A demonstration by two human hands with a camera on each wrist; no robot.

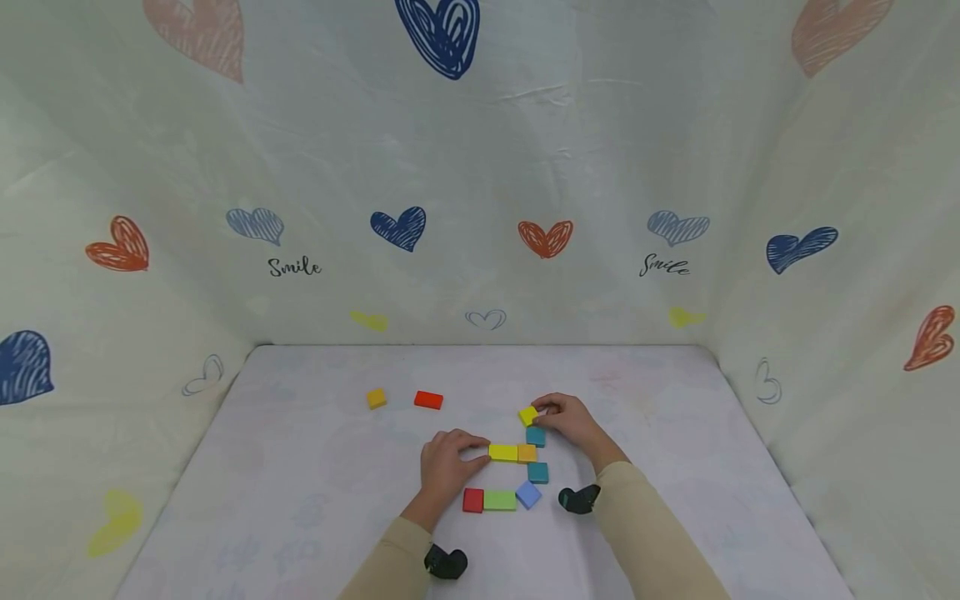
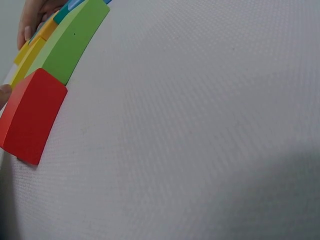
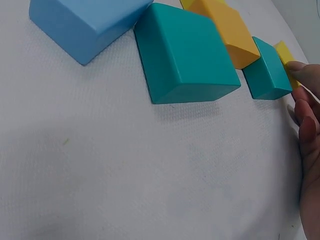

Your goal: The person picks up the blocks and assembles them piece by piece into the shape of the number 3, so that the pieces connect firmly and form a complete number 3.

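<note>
My right hand (image 1: 573,421) pinches a small yellow block (image 1: 528,416) between thumb and fingers, at the far end of a row of blocks. That block sits tilted against a teal block (image 1: 536,437). My left hand (image 1: 442,467) has thumb and index finger at the left end of a long yellow block (image 1: 502,452). An orange block (image 1: 527,453) meets that block's right end. Nearer me come a second teal block (image 1: 537,472), a blue block (image 3: 90,25) turned cornerwise, a long green block (image 2: 72,37) and a red block (image 2: 35,117), joined in a line.
Toward the back left of the white table (image 1: 300,467) lie a loose orange block (image 1: 377,398) and a red oblong block (image 1: 429,400). A pale curtain (image 1: 480,150) printed with hearts stands behind the table and along both sides.
</note>
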